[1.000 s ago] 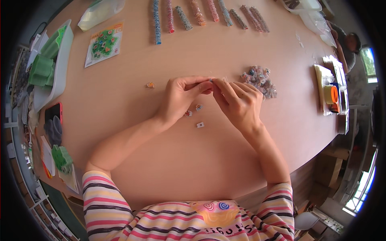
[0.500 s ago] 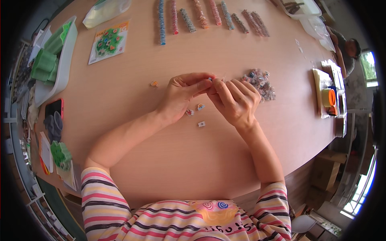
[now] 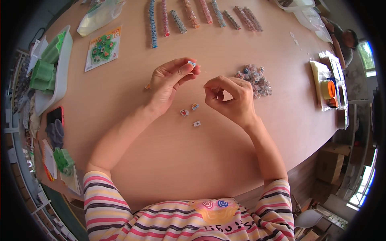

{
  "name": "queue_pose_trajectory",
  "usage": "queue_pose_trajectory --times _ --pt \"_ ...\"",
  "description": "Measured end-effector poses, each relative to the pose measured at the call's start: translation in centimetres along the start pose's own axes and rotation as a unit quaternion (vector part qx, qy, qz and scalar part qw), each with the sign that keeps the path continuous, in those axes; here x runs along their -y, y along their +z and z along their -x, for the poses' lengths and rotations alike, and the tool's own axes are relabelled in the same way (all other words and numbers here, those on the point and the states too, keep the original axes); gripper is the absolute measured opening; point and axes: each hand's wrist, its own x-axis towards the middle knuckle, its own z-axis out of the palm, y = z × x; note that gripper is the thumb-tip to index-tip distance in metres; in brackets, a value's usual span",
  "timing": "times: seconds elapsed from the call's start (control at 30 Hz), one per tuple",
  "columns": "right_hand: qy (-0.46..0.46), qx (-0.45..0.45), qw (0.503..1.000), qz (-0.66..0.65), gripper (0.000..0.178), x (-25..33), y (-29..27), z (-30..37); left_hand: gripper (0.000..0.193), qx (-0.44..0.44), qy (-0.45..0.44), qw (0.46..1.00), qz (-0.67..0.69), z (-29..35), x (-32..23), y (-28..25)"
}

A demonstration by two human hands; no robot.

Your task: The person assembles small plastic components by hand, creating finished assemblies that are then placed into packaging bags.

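My left hand (image 3: 171, 80) pinches a small blue-and-white flat piece (image 3: 192, 63) between thumb and fingertips. To the right of it, my right hand (image 3: 233, 96) is closed in a pinch, thumb against index finger; whatever it may hold is too small to make out. The hands are apart. Below them on the table lie a blue-and-orange piece (image 3: 195, 107), a red-and-white piece (image 3: 184, 113) and a white piece with a dark spot (image 3: 196, 123). An orange piece (image 3: 147, 86) sits against the left hand's outer edge. Beyond the right hand is a pile of small wrapped pieces (image 3: 259, 82).
Several long wrapped rolls (image 3: 164, 18) lie along the far side. Far left are a green picture card (image 3: 102, 49), a clear tub (image 3: 100, 18) and a white bin (image 3: 64, 76) with green shapes. A phone (image 3: 55, 116) lies left; tape (image 3: 327, 89) is at right. Another person (image 3: 341, 44) is far right.
My hands have come apart. The left has moved up and left with the blue-and-white piece in its fingertips; the right has drawn slightly back, still pinched.
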Motion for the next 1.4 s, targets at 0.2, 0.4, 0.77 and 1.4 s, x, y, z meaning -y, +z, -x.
queue_pose_trajectory --times 0.2,0.4,0.77,1.4 --pt "0.067 0.142 0.988 0.002 0.016 -0.2 -2.1 1.9 0.020 0.016 -0.017 0.976 -0.216 -4.1 -1.7 0.8" --pt "0.080 0.126 0.988 -0.046 0.019 -1.6 -1.4 4.1 0.013 0.054 0.303 0.778 -0.548 -15.1 1.6 2.4" --pt "0.105 0.160 0.975 -0.111 0.014 -1.8 -1.7 4.1 0.023 -0.026 0.302 0.802 -0.515 -17.5 2.3 1.7" --pt "0.260 0.096 0.943 -0.184 0.014 0.3 -1.4 3.6 0.009 0.099 0.041 0.852 -0.512 3.7 -1.2 1.7"
